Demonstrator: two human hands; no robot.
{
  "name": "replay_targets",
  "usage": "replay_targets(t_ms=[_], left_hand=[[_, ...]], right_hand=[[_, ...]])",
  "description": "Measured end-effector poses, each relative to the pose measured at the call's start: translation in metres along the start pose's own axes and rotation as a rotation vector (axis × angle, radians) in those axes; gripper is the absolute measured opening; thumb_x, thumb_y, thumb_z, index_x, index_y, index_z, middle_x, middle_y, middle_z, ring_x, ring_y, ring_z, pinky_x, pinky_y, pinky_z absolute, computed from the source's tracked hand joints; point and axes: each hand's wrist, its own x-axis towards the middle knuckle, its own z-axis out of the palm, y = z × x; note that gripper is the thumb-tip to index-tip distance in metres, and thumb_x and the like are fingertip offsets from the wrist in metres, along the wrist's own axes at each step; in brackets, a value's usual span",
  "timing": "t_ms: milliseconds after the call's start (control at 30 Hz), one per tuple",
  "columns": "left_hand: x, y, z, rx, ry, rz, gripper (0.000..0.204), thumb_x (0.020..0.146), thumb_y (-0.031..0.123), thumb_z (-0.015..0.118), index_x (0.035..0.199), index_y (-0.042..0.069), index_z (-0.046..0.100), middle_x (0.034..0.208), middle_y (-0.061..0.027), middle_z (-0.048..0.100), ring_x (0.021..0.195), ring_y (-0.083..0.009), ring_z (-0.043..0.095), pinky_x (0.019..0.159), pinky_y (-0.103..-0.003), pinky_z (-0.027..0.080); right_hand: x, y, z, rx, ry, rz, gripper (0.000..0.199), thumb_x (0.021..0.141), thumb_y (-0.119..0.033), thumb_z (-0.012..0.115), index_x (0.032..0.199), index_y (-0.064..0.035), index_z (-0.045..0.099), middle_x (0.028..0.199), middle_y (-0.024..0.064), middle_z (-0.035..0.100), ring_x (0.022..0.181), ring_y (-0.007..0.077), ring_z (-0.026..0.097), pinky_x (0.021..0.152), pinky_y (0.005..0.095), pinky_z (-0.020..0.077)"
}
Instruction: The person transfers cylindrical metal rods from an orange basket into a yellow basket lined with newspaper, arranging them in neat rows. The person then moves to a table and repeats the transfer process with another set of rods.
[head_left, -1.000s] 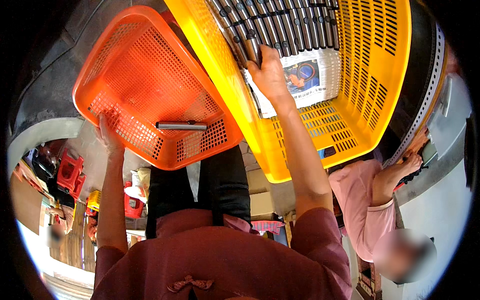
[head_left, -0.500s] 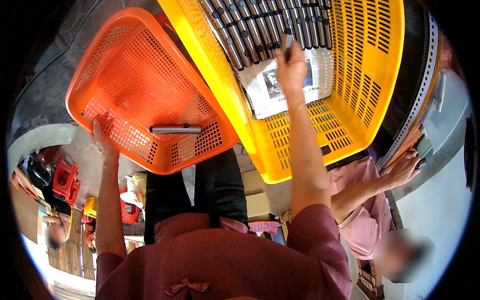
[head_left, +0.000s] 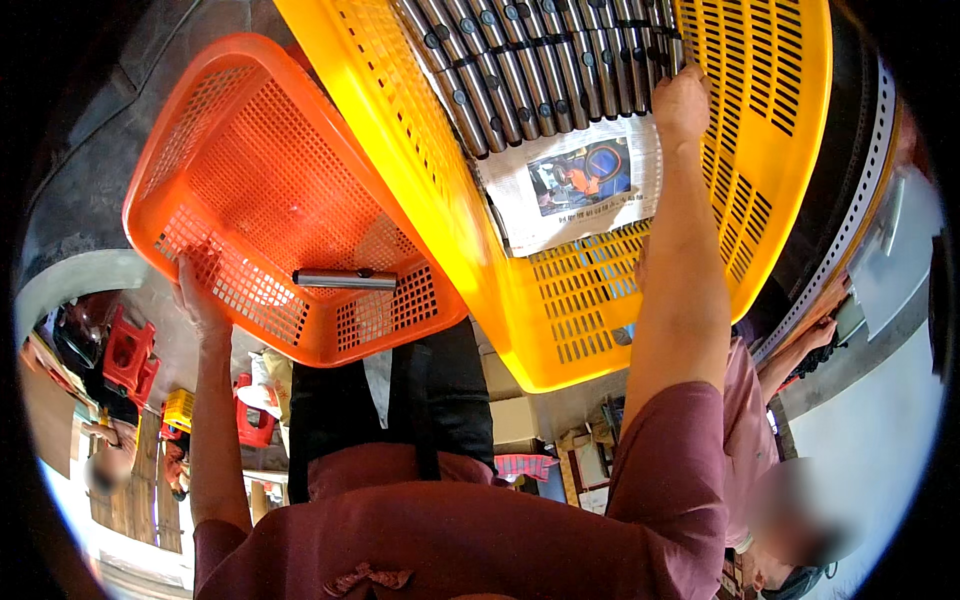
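My left hand [head_left: 203, 305] grips the near left side of an orange plastic basket [head_left: 400, 200], its fingertips showing through the mesh. One shiny metal tube [head_left: 345, 280] with a dark mark lies inside that basket. To the right stands a larger yellow plastic basket [head_left: 590, 372]. In it, rows of similar metal tubes [head_left: 520, 100] lie side by side on a sheet of newspaper [head_left: 510, 225]. My right hand [head_left: 682, 110] is closed at the right end of the nearer row, against the yellow wall. Its fingers are around a metal tube, mostly hidden by the hand.
A co-worker in a pink shirt [head_left: 745, 420] is close on my right, with one arm reaching toward a perforated metal strip [head_left: 850, 230]. Red plastic stools [head_left: 130, 350] and another person [head_left: 115, 450] are at the far left.
My right hand has moved right with a metal tube, from the middle of the nearer row to its right end. Both baskets sit slightly lower in view. My left hand keeps its grip.
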Motion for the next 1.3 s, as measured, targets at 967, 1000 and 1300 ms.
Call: replay_targets(t_ms=[967, 1000, 1300], left_hand=[[0.004, -0.005, -0.006, -0.047, 0.009, -0.037, 0.044, 0.096, 0.03, 0.049, 0.123, -0.004, 0.051, 0.112, -0.0149, 0.062, 0.095, -0.0231, 0.063, 0.081, -0.034, 0.053], [0.003, -0.004, -0.005, -0.036, 0.018, -0.033, 0.044, 0.096, 0.03, 0.048, 0.123, -0.004, 0.052, 0.111, -0.0151, 0.062, 0.095, -0.0231, 0.063, 0.081, -0.034, 0.053], [0.001, 0.0, 0.0, -0.002, 0.005, -0.043, 0.043, 0.095, 0.029, 0.048, 0.121, -0.004, 0.052, 0.11, -0.0138, 0.062, 0.096, -0.0231, 0.063, 0.083, -0.035, 0.052]], right_hand=[[-0.018, 0.017, 0.022, -0.069, 0.171, -0.098, 0.028, 0.081, -0.008, 0.056, 0.109, -0.0016, 0.057, 0.103, 0.0209, 0.056, 0.094, 0.041, 0.055, 0.084, 0.0469, 0.0472], [-0.017, 0.017, 0.02, -0.084, 0.139, -0.105, 0.027, 0.08, -0.007, 0.057, 0.106, -0.001, 0.057, 0.102, 0.0205, 0.057, 0.093, 0.0398, 0.056, 0.082, 0.0463, 0.0485], [-0.001, 0.014, 0.002, -0.152, -0.017, -0.183, 0.021, 0.075, -0.003, 0.063, 0.096, -0.0004, 0.058, 0.099, 0.018, 0.06, 0.089, 0.0353, 0.064, 0.073, 0.042, 0.0547]])
